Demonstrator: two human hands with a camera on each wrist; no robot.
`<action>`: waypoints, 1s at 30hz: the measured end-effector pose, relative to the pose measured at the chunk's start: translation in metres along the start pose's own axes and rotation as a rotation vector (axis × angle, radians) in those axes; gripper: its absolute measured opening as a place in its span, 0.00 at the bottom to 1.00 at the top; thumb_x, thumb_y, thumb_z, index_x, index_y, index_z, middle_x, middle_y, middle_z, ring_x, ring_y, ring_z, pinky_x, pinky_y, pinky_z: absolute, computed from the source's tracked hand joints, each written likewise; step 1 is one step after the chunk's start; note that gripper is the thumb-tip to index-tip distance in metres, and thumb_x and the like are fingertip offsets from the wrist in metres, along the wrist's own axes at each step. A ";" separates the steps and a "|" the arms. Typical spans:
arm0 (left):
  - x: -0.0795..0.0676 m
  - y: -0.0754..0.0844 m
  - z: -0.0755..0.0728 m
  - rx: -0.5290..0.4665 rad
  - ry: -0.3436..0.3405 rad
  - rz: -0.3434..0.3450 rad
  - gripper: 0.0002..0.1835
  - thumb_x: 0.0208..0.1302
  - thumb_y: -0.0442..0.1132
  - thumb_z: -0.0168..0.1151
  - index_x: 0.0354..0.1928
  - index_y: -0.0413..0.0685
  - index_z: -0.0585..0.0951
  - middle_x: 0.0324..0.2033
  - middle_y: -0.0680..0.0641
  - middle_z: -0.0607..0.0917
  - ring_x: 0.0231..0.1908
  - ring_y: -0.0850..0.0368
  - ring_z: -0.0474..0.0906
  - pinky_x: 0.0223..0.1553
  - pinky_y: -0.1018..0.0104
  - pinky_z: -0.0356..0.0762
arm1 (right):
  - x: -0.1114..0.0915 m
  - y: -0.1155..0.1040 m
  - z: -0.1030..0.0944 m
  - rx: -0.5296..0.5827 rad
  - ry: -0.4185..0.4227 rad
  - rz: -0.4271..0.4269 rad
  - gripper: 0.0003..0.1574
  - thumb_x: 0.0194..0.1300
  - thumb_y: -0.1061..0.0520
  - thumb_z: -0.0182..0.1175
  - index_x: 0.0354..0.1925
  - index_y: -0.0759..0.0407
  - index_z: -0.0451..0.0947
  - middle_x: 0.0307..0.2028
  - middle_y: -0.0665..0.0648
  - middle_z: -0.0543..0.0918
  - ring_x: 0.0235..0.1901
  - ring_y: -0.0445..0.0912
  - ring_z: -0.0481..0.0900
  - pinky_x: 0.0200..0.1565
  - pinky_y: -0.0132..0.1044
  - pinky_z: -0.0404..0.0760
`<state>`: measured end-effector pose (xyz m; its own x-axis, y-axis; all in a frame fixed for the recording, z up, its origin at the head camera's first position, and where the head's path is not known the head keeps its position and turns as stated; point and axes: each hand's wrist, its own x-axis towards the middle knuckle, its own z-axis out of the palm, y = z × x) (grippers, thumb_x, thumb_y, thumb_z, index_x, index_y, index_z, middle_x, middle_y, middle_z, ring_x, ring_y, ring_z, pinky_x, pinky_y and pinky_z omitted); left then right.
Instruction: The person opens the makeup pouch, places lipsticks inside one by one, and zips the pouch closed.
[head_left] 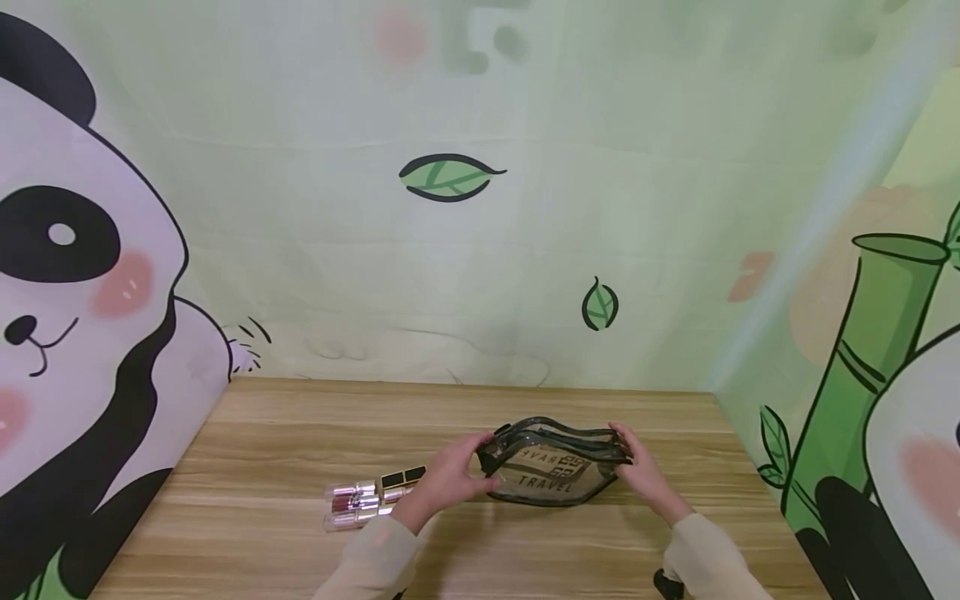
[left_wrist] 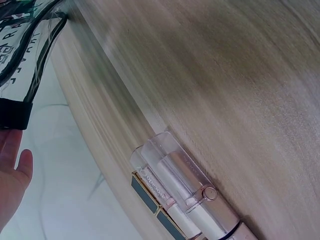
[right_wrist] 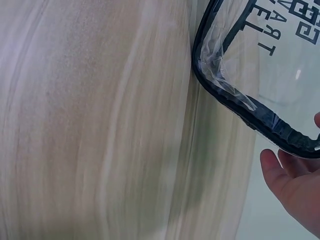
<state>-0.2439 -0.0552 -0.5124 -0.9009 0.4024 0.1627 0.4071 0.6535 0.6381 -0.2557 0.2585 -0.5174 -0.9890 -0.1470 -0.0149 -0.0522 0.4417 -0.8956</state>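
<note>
A see-through toiletry pouch (head_left: 551, 482) with black edging and the word TRAVEL on its side stands on the wooden table. Its black-trimmed top edges bow apart in the middle. My left hand (head_left: 453, 477) grips the pouch's left end, thumb on the near side. At the opposite end, my right hand (head_left: 647, 477) holds the upper right corner. In the right wrist view, fingers (right_wrist: 272, 167) lie at the black trim (right_wrist: 270, 122). Close beside my left forearm lie several lipsticks (head_left: 352, 504) with clear caps, partly hidden by that arm.
Against the lipsticks lies a black item with gold trim (head_left: 403, 477), also seen in the left wrist view. The wooden table (head_left: 300, 425) ends at a printed backdrop (head_left: 337, 250) with pandas and bamboo. A small black object (head_left: 667, 583) shows at my right sleeve.
</note>
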 end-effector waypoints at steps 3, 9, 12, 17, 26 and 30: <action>0.000 0.000 0.000 0.004 -0.002 -0.005 0.37 0.46 0.49 0.67 0.59 0.49 0.66 0.55 0.47 0.73 0.55 0.50 0.69 0.55 0.53 0.67 | -0.001 -0.002 -0.002 -0.024 -0.021 -0.013 0.46 0.44 0.76 0.45 0.64 0.65 0.49 0.63 0.69 0.53 0.60 0.64 0.54 0.51 0.49 0.67; 0.000 -0.001 0.001 0.012 -0.003 -0.005 0.37 0.46 0.50 0.67 0.59 0.49 0.66 0.55 0.47 0.73 0.54 0.50 0.69 0.54 0.53 0.68 | -0.004 -0.009 -0.004 -0.079 -0.061 -0.054 0.46 0.46 0.73 0.48 0.65 0.63 0.48 0.66 0.67 0.47 0.65 0.64 0.41 0.57 0.63 0.54; 0.000 -0.001 0.002 0.019 0.003 -0.001 0.37 0.46 0.50 0.66 0.59 0.49 0.66 0.55 0.47 0.73 0.54 0.50 0.69 0.54 0.53 0.68 | -0.005 -0.015 -0.003 -0.096 -0.056 -0.073 0.45 0.46 0.72 0.47 0.65 0.62 0.49 0.66 0.68 0.47 0.65 0.64 0.42 0.54 0.61 0.56; 0.000 0.000 0.001 0.038 0.020 0.021 0.37 0.46 0.50 0.67 0.59 0.48 0.67 0.54 0.46 0.73 0.54 0.50 0.70 0.54 0.53 0.68 | -0.007 -0.027 -0.001 -0.099 -0.040 -0.131 0.42 0.49 0.69 0.46 0.64 0.62 0.52 0.65 0.67 0.52 0.64 0.63 0.45 0.57 0.65 0.51; -0.001 0.002 -0.001 0.058 0.021 0.023 0.36 0.46 0.50 0.67 0.58 0.47 0.67 0.54 0.46 0.73 0.54 0.49 0.70 0.54 0.53 0.68 | -0.011 -0.057 0.007 -0.166 0.009 -0.330 0.24 0.62 0.60 0.51 0.56 0.63 0.66 0.58 0.68 0.65 0.58 0.63 0.60 0.54 0.64 0.59; -0.001 0.003 -0.001 0.056 0.021 0.027 0.36 0.46 0.50 0.67 0.58 0.47 0.67 0.54 0.46 0.74 0.53 0.50 0.71 0.53 0.53 0.69 | -0.010 -0.067 0.012 -0.204 0.012 -0.373 0.19 0.62 0.58 0.51 0.52 0.62 0.71 0.56 0.67 0.68 0.57 0.62 0.62 0.53 0.62 0.62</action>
<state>-0.2420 -0.0543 -0.5100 -0.8923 0.4069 0.1954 0.4383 0.6779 0.5901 -0.2407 0.2199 -0.4622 -0.8987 -0.3202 0.2996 -0.4317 0.5261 -0.7326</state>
